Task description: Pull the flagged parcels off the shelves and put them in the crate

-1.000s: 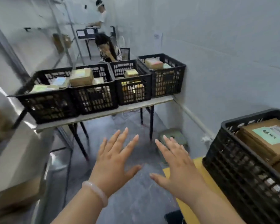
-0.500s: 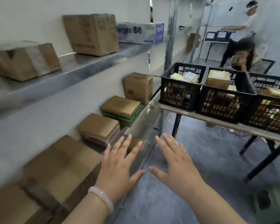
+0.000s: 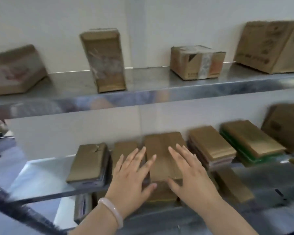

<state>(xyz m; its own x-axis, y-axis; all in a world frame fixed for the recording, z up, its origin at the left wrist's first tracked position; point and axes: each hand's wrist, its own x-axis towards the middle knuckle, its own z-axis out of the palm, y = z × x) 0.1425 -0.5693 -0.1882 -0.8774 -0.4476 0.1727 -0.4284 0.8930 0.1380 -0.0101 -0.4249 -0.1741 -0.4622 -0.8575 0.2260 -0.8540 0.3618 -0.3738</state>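
hidden: blur is smearing everything, so markings are not reading; the far-left box (image 3: 15,70) and far-right box (image 3: 271,46) are being cut by the frame.
hands: left hand (image 3: 131,180) and right hand (image 3: 192,177) are hovering apart, fingers straight, gripping nothing; whether they are touching cardboard, i cannot tell.
parcel: a brown parcel (image 3: 163,155) is lying between the hands on the lower shelf (image 3: 41,175), with neighbours just beside it.
room: bare shelf is opening left of the left hand.
surface: shiny metal shelves are running along a pale wall (image 3: 159,22).
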